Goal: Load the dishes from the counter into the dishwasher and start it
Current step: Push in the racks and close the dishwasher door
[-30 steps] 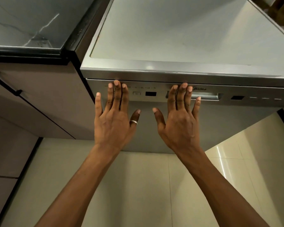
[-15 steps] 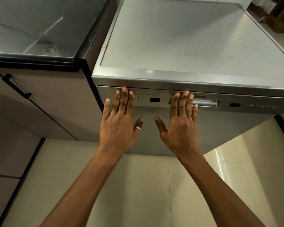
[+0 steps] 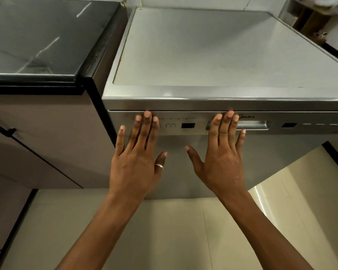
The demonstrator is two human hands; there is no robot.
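- Both hands barely shifted against the door over the last second; what changed was the view, which tipped up to take in more of the dishwasher top and the counter.
- Left hand: flat, fingers spread and extended, grasping nothing. Fingertips lay over the left end of the control panel, at the seam under the top edge. Ring on the thumb.
- Right hand: also flat and released, no grip formed. Its fingertips lay across the left part of the recessed door handle; could not tell whether any finger hooked into the recess.
- Palms faced the door front; actual contact pressure could not be judged from this angle.
- Dishwasher stood just right of the counter cabinet, door fully shut, seam closed along the top. Both panel displays looked dark.
- Counter to the left: dark, glossy surface; no dishes visible on the portion in view. Dishwasher interior not visible.
- Judgement on progress: with no dishes in sight and two flat hands on a shut door, this read as the door just pressed closed, so loading was probably done. It could equally be a start before opening; the frame alone did not settle it.
- Left to do, if loading was done: press the power button, pick a programme, start. Unlit displays suggested the machine was not yet running.
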